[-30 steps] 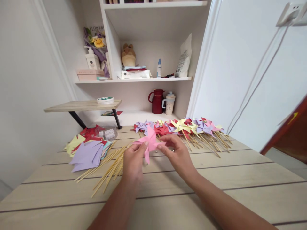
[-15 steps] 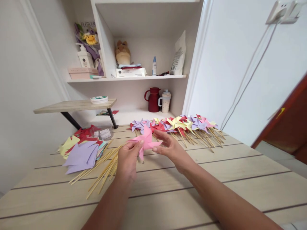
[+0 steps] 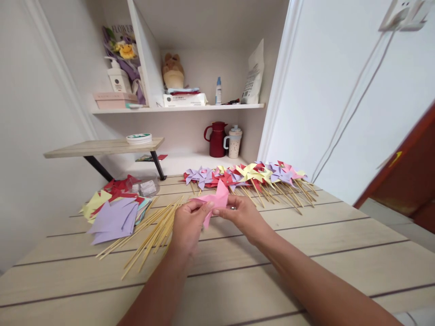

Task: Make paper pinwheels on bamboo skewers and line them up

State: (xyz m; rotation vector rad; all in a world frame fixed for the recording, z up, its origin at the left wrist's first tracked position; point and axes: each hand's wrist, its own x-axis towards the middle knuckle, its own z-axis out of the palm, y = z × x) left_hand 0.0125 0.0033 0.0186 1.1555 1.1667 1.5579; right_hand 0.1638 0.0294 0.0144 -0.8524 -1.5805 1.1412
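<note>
A pink paper pinwheel (image 3: pixel 221 195), without a stick that I can see, is held up over the table between both hands. My left hand (image 3: pixel 190 224) pinches its left side near the centre, thumb on top. From the right, my right hand (image 3: pixel 243 217) closes thumb and fingers on one blade, partly covering it. A small shiny bit shows by the right fingers, too small to make out. Left of my left hand lie loose wooden sticks (image 3: pixel 154 235). Beyond the hands rests a row of finished pinwheels (image 3: pixel 249 173) in purple, red, yellow and pink on sticks.
Purple paper sheets (image 3: pixel 113 222) and yellow and red cut pieces (image 3: pixel 97 203) lie at the left, beside a clear plastic box (image 3: pixel 147 186). Behind stand a small raised shelf (image 3: pixel 102 147), a dark red jug (image 3: pixel 217 140) and a cup (image 3: pixel 234 142).
My right hand has moved in from beside the pinwheel and closed on a blade. The pinwheel has shifted slightly right and turned, and my left hand has moved a little right with it.
</note>
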